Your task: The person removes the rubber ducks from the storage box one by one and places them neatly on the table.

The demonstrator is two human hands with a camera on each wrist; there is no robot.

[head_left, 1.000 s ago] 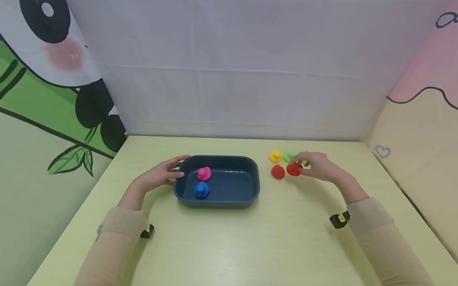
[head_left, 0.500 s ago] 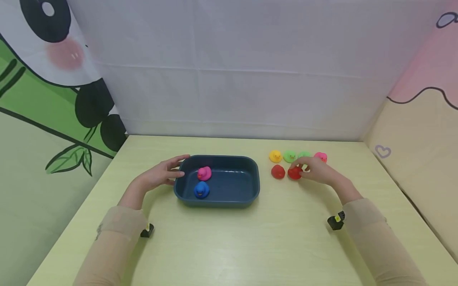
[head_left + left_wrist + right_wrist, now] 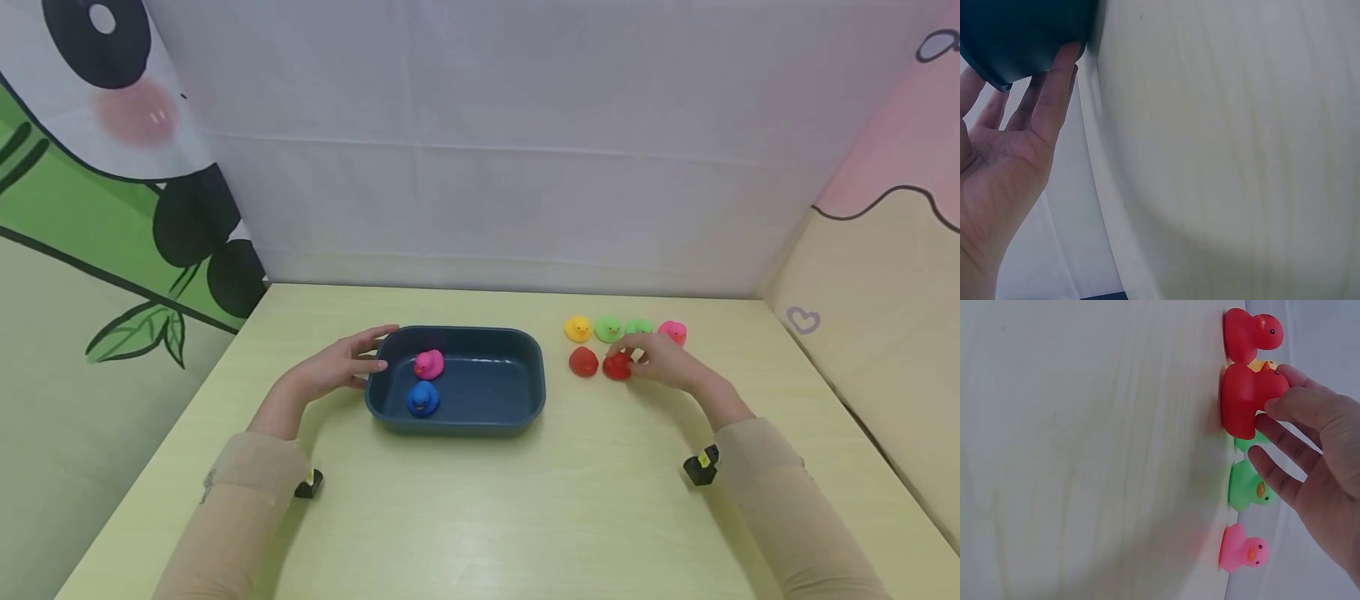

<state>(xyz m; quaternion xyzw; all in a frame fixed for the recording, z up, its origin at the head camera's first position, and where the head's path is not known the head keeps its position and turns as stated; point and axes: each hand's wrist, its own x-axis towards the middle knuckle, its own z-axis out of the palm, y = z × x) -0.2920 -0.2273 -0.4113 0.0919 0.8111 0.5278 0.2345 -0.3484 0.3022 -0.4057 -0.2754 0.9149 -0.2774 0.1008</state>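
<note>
I'm pinching one red duck (image 3: pixel 1240 403) with my right fingers (image 3: pixel 1307 407), left fingers (image 3: pixel 1054 94) holding the tray (image 3: pixel 487 390) at its rim.

No words, brands or numbers are legible in any view. The one readable sign is an outlined heart (image 3: pixel 803 320) on the side wall (image 3: pixel 862 358), right of the right hand's (image 3: pixel 660 361) grip. Small dark marking on the left sleeve (image 3: pixel 225 517): unreadable.
</note>
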